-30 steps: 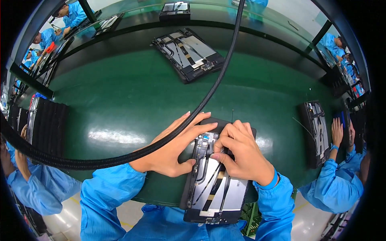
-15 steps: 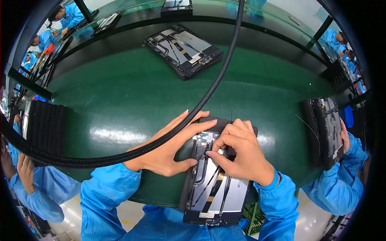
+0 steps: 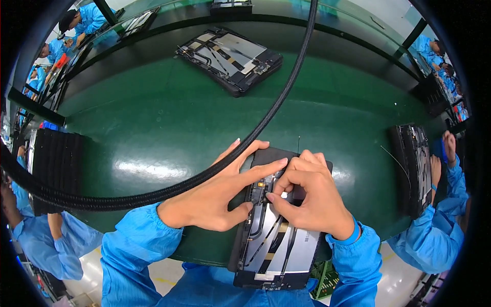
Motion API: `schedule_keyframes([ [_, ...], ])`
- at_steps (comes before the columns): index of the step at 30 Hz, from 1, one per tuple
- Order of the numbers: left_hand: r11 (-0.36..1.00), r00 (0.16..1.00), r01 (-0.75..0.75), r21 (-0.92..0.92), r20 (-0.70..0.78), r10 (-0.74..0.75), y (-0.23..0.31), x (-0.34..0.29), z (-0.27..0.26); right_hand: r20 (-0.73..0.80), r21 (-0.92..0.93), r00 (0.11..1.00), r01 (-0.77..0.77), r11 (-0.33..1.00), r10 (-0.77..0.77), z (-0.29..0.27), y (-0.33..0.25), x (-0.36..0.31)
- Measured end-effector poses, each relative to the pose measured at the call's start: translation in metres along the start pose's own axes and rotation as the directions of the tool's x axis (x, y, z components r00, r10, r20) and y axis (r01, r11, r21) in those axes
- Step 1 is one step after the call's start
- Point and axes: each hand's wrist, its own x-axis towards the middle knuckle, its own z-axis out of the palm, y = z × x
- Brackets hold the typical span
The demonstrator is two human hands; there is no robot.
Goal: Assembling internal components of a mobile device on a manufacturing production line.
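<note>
An opened tablet [image 3: 302, 250] lies before me at the near table edge, its inside parts, silver plate and black ribbon cables showing. My left hand [image 3: 212, 204] rests along its left side, fingers spread, with the thumb at the left edge and the index finger reaching over the upper part. Over the tablet's upper middle, my right hand [image 3: 317, 197] is closed in a pinch, thumb tip pressed down near the left-hand strip of parts. Whatever sits between those fingertips is too small or hidden to make out.
A thick black braided cable [image 3: 276, 105] arcs across my view and over my left hand. Farther off lies a pile of opened tablets [image 3: 232, 53] on the green table [image 3: 153, 138]. Dark stacks stand left [image 3: 59, 163] and right [image 3: 413, 171]. Co-workers in blue sit at both sides.
My left index finger has stretched farther right toward my right hand. The right pinch stays near the same spot on the tablet. At right, a co-worker's hand has risen.
</note>
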Motion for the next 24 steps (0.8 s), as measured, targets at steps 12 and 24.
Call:
schedule_keyframes([
  [12,1.000,0.984,-0.012,-0.010,-0.177,0.010,0.000,-0.003,0.013,0.097,0.044,0.995,-0.038,0.998,0.034,-0.011,0.007,-0.001],
  [24,0.871,0.844,-0.269,0.411,-0.336,0.419,0.009,-0.030,0.047,0.109,0.053,0.990,0.079,0.995,-0.084,-0.012,0.017,-0.005],
])
